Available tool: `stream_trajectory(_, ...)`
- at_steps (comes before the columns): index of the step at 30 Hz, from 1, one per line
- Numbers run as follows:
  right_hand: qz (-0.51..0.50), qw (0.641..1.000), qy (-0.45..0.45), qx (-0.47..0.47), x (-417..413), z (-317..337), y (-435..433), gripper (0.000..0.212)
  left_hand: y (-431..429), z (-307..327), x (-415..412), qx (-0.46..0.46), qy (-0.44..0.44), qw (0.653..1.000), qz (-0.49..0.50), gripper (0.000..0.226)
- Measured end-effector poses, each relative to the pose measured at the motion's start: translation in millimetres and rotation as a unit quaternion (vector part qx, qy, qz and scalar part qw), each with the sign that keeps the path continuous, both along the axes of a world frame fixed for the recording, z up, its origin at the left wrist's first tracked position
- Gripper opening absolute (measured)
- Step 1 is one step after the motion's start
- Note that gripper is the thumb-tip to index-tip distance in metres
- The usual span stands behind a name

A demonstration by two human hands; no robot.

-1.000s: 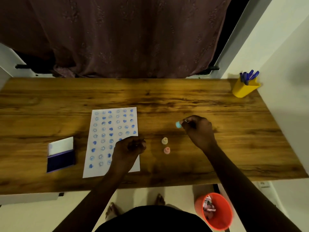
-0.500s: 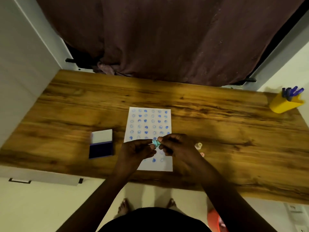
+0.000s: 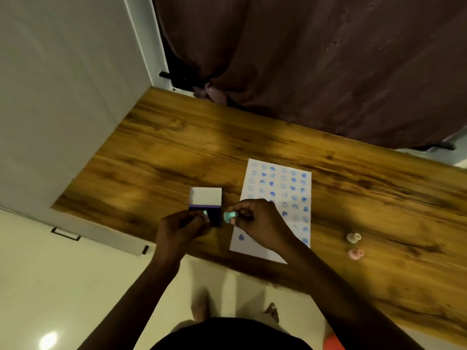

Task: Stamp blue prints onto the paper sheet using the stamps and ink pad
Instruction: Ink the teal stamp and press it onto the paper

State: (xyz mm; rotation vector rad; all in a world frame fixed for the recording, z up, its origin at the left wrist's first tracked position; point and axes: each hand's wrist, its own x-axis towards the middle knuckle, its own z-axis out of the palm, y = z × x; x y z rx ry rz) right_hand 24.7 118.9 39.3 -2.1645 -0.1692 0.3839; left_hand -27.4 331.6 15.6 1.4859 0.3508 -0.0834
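A white paper sheet point(image 3: 255, 251) with rows of blue prints lies on the wooden table point(image 3: 156, 157). Left of it sits the open ink pad point(image 3: 216, 218), its white lid point(image 3: 206, 195) folded back. My right hand point(image 3: 260, 223) pinches a small teal stamp point(image 3: 228, 216) just right of the pad, over the sheet's left edge. My left hand point(image 3: 180, 229) hovers over the pad's near left corner, fingers closed on a small pale piece point(image 3: 205, 214) that looks like the stamp's cap. A cream stamp point(image 3: 353, 237) and a pink stamp point(image 3: 355, 253) stand to the right.
A dark curtain point(image 3: 316, 59) hangs behind the table. A white wall point(image 3: 63, 97) borders the table's left end. The table's front edge runs just below my hands. An orange bin point(image 3: 333, 342) shows at the bottom right, on the floor.
My hands have moved left, from over the sheet to the ink pad, and pulled apart: the teal stamp stays in my right hand, the pale piece in my left. The view swung left.
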Motion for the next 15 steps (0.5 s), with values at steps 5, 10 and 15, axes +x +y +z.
stream_trajectory(5, 0.071, 0.983, -0.07, -0.154, 14.3, -17.2, 37.2, 0.027, 40.6, 1.7, 4.4, -0.017, -0.014, 0.998, 0.054, 0.014)
stream_trajectory(10, 0.123, 0.954, -0.087, -0.26, 19.3, -28.7, 60.1, 0.024, 67.0, -4.5, 6.4, -0.004, -0.003, 0.998, 0.056, 0.008)
stream_trajectory(15, 0.127, 0.941, -0.082, -0.302, 14.6, -33.5, 71.3, 0.031, 73.9, -12.7, 12.7, 0.009, 0.0, 1.0, 0.03, 0.008)
